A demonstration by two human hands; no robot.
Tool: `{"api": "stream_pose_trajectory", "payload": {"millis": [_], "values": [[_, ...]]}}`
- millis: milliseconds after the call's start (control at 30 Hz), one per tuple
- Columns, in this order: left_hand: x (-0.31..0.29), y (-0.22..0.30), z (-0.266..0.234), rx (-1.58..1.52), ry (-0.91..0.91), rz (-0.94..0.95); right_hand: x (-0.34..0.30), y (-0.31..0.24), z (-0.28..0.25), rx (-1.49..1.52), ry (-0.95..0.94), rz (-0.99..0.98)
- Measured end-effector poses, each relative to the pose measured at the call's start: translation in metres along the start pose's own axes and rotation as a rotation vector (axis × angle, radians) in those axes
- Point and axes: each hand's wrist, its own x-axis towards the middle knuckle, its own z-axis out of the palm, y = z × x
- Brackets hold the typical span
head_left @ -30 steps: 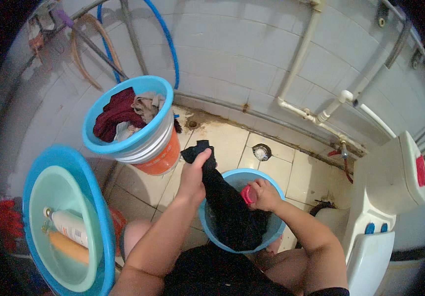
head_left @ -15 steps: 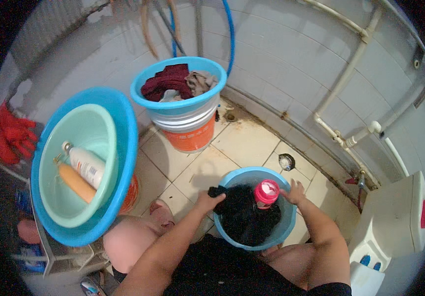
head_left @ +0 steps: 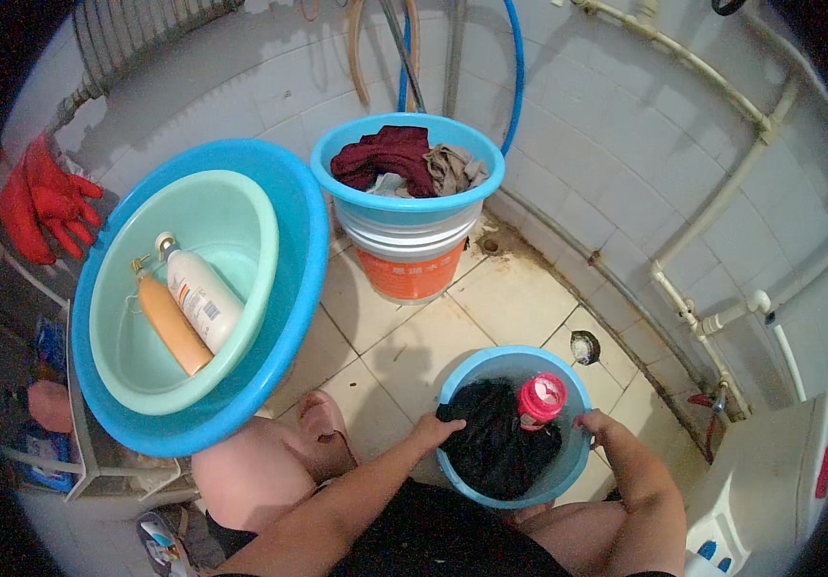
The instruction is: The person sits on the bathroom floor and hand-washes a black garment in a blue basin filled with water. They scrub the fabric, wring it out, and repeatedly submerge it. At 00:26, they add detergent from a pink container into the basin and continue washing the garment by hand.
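A light-blue basin (head_left: 575, 471) sits on the floor in front of me, with a wet-looking black cloth (head_left: 495, 452) bunched inside. On the cloth's right part stands a pink-red open jar (head_left: 541, 399) with white stuff in its mouth. My left hand (head_left: 436, 430) is closed on the basin's left rim, its thumb over the edge beside the cloth. At the opposite side, my right hand (head_left: 599, 426) grips the right rim, fingers curled round it.
Ahead, a blue basin of clothes (head_left: 395, 159) rests on a white-and-orange bucket (head_left: 412, 269). At left, a mint basin (head_left: 116, 317) with two pump bottles (head_left: 188, 298) sits in a larger blue basin (head_left: 303, 288). A floor drain (head_left: 584, 347), wall pipes and a white cistern (head_left: 789, 481) are at right.
My left hand has let go of the raised bunch of black cloth, which now lies in the basin, and has taken the rim. My right hand's spread fingers have closed on the rim. The view has shifted.
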Motion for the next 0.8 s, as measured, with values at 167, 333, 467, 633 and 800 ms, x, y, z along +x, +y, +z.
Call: {"api": "stream_pose_trajectory", "payload": {"millis": [167, 333, 467, 633, 800], "values": [[0.027, -0.043, -0.026, -0.056, 0.082, -0.082, 0.031, -0.030, 0.011, -0.029, -0.147, -0.062], [0.011, -0.015, -0.074, 0.069, 0.228, -0.184, -0.028, -0.102, 0.050, -0.040, -0.158, -0.171], [0.035, -0.052, -0.104, -0.080, 0.338, -0.235, -0.013, -0.134, 0.076, -0.049, -0.096, -0.191], [0.064, -0.103, -0.140, -0.585, 0.360, -0.179, 0.026, -0.167, 0.105, -0.169, -0.097, -0.252], [0.015, -0.030, -0.146, -0.365, 0.437, -0.209, 0.025, -0.175, 0.138, -0.359, 0.380, -0.605]]}}
